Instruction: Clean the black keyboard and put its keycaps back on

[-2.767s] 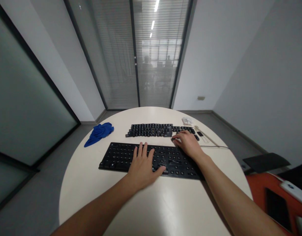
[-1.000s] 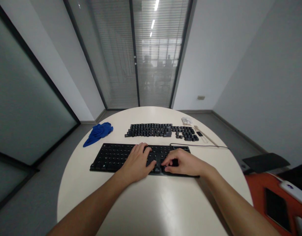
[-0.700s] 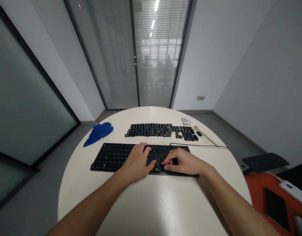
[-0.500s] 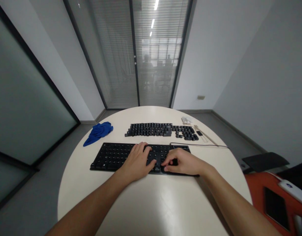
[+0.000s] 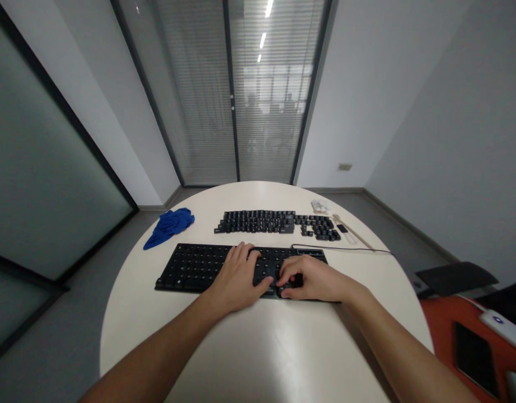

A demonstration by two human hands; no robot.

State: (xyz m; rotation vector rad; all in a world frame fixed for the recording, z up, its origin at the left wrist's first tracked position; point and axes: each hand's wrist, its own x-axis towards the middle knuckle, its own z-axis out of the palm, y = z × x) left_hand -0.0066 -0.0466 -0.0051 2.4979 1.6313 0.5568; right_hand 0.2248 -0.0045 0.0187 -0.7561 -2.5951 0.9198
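The right grip [image 5: 310,278] is curled, fingertips bent down onto the keyboard [image 5: 195,266]; I cannot tell whether a key is pinched beneath them. The left grip [image 5: 237,282] is spread and empty, resting across the keyboard's middle, its thumb just beside the right fingertips and crowding them on that side. The keyboard lies directly under both, long axis running from the left edge of the surface [image 5: 258,358] toward the right; the right grip is nearer its right end. Beyond, toward the far edge, loose keys stand in a large block [image 5: 258,221] and a small block [image 5: 325,226], the small one nearer the right grip, with the cable [image 5: 346,249] running between it and the keyboard. Near the right edge lie a stick [image 5: 353,232] and a clear bag [image 5: 320,206]; near the left edge, a blue cloth [image 5: 169,225], out of the way
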